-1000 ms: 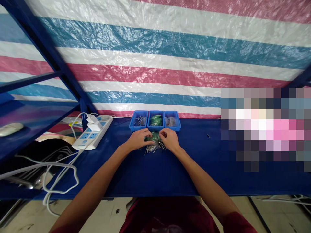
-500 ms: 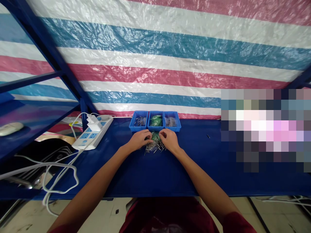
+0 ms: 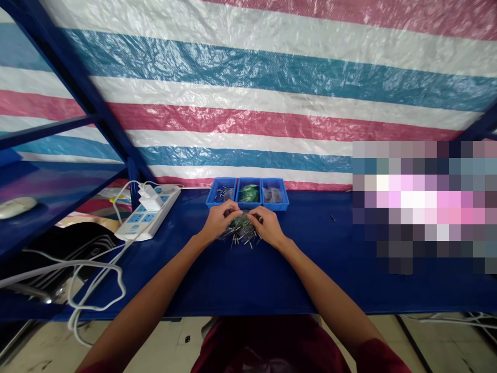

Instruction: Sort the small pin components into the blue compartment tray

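A heap of thin metal pins [image 3: 235, 239], mixed with green bits [image 3: 241, 220] and clear pieces, lies on the blue table. My left hand [image 3: 220, 221] is at the left edge of the heap, its thumb and fingers closed in a pinch. From the right side my right hand [image 3: 267, 226] meets the heap, also with fingers pinched together. What either hand holds is too small to make out. Just behind are three blue bins: the left bin [image 3: 212, 203] has metal pins, the middle bin [image 3: 248, 205] green pieces, and the right bin [image 3: 284, 202] greyish clear pieces.
A white power strip [image 3: 149, 215] with a plug and loose white cables [image 3: 93, 290] is at the left. One dark pin [image 3: 332, 217] lies apart on the table [image 3: 248, 290]. A blue frame post [image 3: 77, 83] and striped sheet stand behind. The right side is pixelated.
My left hand has shifted slightly left and up, and my right hand a little left. The heap between them has been stirred; its pins and green bits lie differently.
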A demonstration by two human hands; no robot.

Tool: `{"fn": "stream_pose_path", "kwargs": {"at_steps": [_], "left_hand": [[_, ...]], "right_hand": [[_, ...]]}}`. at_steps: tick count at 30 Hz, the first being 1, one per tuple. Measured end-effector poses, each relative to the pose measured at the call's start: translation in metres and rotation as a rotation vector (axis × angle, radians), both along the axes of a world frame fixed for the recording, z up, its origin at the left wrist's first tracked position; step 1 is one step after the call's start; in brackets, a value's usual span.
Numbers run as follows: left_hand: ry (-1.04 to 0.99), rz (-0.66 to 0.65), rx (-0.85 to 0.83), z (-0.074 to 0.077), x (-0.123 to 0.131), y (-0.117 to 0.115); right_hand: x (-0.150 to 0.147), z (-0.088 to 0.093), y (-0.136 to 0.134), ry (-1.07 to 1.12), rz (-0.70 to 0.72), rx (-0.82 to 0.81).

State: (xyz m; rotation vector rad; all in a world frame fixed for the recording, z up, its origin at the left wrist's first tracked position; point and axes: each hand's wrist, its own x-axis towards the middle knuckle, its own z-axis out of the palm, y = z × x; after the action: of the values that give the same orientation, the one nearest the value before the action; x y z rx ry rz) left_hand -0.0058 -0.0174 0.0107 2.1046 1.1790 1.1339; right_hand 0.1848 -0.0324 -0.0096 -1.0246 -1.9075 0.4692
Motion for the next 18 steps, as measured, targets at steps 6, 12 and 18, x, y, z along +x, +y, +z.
{"fn": "stream_pose_path", "kwargs": {"at_steps": [6,12,18], "left_hand": [[-0.122,-0.056,-0.127,0.0006,0.0044,-0.0016],[-0.178,-0.096,-0.191,-0.0012,0.0063,0.0],[-0.243,-0.101,-0.251,0.0014,0.0067,-0.001]], "right_hand": [[0.0,0.0025,-0.0021,0.089,-0.025,0.007],[-0.0016,0.0038,-0.0047,0.123,-0.007,0.005],[-0.0001,0.0034,-0.0055,0.163,-0.008,-0.005]]}}
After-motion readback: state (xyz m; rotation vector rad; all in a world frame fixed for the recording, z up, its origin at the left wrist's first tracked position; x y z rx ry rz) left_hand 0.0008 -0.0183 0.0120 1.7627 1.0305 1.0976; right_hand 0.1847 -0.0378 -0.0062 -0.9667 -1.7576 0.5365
